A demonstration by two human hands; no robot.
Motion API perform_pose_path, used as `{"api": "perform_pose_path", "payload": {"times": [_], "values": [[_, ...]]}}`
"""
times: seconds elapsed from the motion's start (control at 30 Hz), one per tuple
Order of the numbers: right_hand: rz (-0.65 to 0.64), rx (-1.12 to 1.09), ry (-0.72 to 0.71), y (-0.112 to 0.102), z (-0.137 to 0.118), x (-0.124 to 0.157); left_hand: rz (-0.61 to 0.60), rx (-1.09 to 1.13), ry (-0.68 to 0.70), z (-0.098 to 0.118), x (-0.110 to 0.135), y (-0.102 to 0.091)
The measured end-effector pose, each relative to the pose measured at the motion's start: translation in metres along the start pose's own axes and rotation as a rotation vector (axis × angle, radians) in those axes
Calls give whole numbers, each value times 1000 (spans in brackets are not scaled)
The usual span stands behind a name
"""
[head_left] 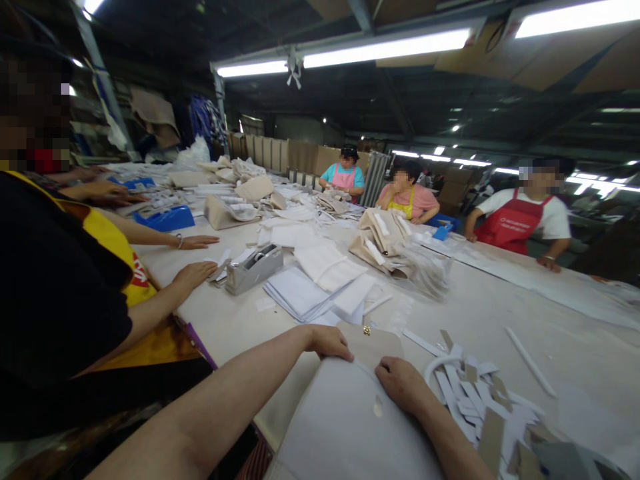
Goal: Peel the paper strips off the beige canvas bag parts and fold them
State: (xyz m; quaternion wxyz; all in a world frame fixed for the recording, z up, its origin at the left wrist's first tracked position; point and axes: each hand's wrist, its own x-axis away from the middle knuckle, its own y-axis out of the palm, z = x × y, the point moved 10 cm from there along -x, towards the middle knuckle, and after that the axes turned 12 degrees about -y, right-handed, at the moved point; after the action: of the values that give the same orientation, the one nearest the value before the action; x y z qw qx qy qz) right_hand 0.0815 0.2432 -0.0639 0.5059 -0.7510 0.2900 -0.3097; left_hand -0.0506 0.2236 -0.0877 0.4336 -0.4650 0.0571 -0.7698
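Observation:
A pale handbag [345, 420] lies before me at the near table edge. Its beige flap [383, 343] is spread away from me and carries a small gold clasp [367, 330]. My left hand [331, 342] is closed on the bag's far edge, thumb on top. To its right, my right hand [400, 381] has its fingers curled over the same edge. The undersides of both grips are hidden. A small whitish patch [377, 407] shows on the bag's pale face.
White sheets [300, 293] and a grey tape dispenser [255, 267] lie beyond my hands. Cut strips [475, 393] are heaped at right. Beige bags [383, 237] with plastic wrap stand farther back. A co-worker's hands [195, 273] rest at left; other people stand across the table.

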Motion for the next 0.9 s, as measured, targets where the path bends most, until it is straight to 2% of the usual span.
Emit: {"api": "perform_pose_path", "payload": {"times": [0.1, 0.17, 0.3, 0.37, 0.47, 0.57, 0.73, 0.9], "values": [[-18, 8, 2, 2, 3, -1, 12, -52, -26, -9, 3, -2], [-34, 13, 1, 4, 4, -3, 76, -131, -32, -7, 9, -10], [-58, 20, -29, 6, 2, -6, 304, -304, 25, 23, 28, -27], [-63, 26, -49, 7, 0, -7, 346, -358, 102, 45, 38, -21], [-75, 37, -70, 9, -1, -7, 251, -437, 221, 69, 47, 8], [-81, 50, -72, 9, -2, -6, 179, -485, 231, 69, 53, 30], [-88, 69, -63, 6, -1, -7, 261, -502, 183, 58, 63, 24], [-121, 87, -56, 2, 8, -3, 168, -462, 198, 49, 67, 27]]}}
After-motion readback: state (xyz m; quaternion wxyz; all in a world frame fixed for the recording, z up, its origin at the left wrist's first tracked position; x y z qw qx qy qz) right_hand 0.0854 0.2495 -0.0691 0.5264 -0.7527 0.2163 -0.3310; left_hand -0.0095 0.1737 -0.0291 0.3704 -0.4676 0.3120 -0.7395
